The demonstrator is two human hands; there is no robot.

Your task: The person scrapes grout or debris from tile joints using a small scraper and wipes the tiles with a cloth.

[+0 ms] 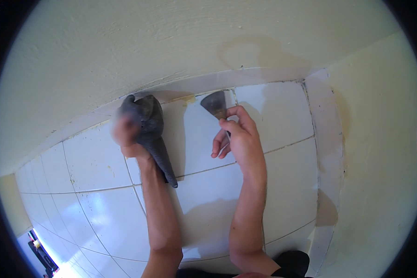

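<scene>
In my right hand (243,139) is a scraper (214,104) with a dark, fan-shaped blade. Thumb and forefinger pinch its handle while the other fingers curl loosely. The blade points toward the foot of the far wall, over the white floor tiles (282,113); whether it touches them I cannot tell. To the left, my left hand (127,132) is at a bunched dark grey cloth (150,118), whose long end hangs down beside my wrist. Blur covers the fingers of that hand, but it appears to hold the cloth. A yellowish stain (189,99) marks the tile edge between the cloth and the blade.
A pale skirting strip (268,74) runs along the far cream wall (171,41), with dirty joints below. The right wall (375,153) meets it in a corner. Dark objects (42,255) stand by a bright spot at lower left. A black rounded shape (293,262) is at the lower edge.
</scene>
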